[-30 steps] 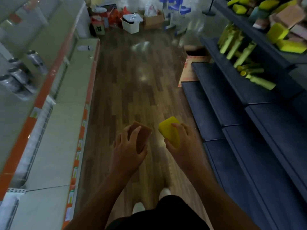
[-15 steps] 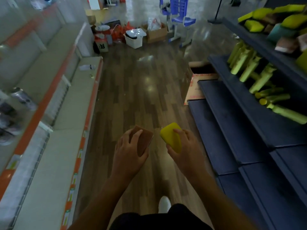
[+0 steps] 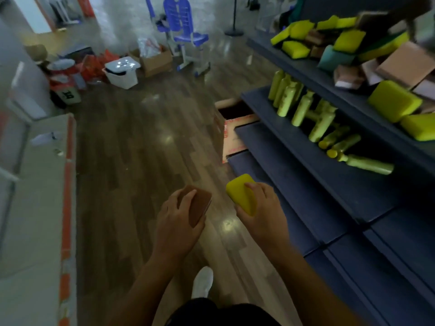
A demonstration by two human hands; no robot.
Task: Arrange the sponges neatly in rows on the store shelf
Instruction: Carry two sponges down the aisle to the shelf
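Your left hand [image 3: 179,222] wraps a brown sponge [image 3: 200,205] across its flat face. Your right hand [image 3: 263,215] grips a yellow sponge [image 3: 240,194] by its near end, just at the brown one's 3 o'clock. Both look light and soft and would likely squash under a tight squeeze, so hold them loosely by the long edges. The jumbled sponges [image 3: 348,41] lie on the upper shelf [image 3: 289,64] at 2 o'clock, above the green bottles [image 3: 303,109].

At six o'clock I grip a brown sponge [image 3: 199,205] and a yellow sponge [image 3: 239,194]; a jumbled sponge pile [image 3: 348,41] sits at two o'clock.
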